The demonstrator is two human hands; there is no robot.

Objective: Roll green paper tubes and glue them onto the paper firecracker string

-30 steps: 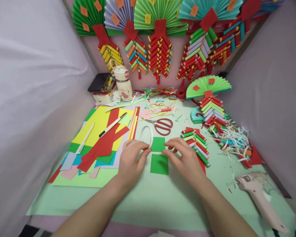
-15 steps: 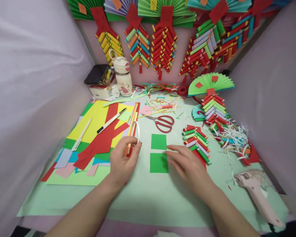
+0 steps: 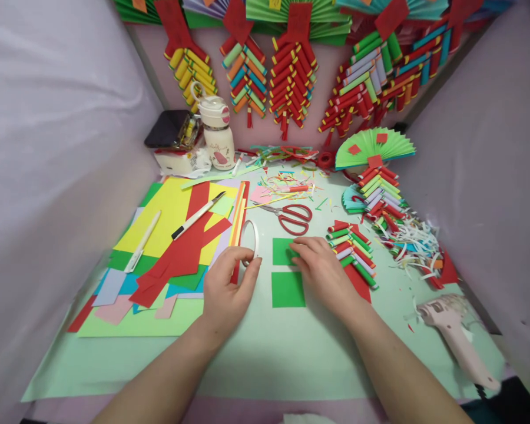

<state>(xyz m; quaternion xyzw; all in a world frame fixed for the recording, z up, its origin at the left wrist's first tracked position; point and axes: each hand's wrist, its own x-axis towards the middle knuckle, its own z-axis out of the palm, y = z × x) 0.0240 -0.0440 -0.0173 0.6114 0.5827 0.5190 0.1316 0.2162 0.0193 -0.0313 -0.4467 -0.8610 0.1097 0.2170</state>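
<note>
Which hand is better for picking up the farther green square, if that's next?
Probably the right hand: its fingertips are at the edge of the farther green paper square. The left hand is busy holding a white tape roll, away from that square.

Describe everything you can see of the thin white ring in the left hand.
The thin white ring is a narrow, plain band with a wide open centre, like a slim roll of tape; its exact material cannot be told. It is held roughly upright on edge and looks like a tall oval from this angle. The thumb and fingers of the left hand pinch it near its bottom, hiding that part. It lies to the left of the farther flat green paper square, apart from it.
</note>
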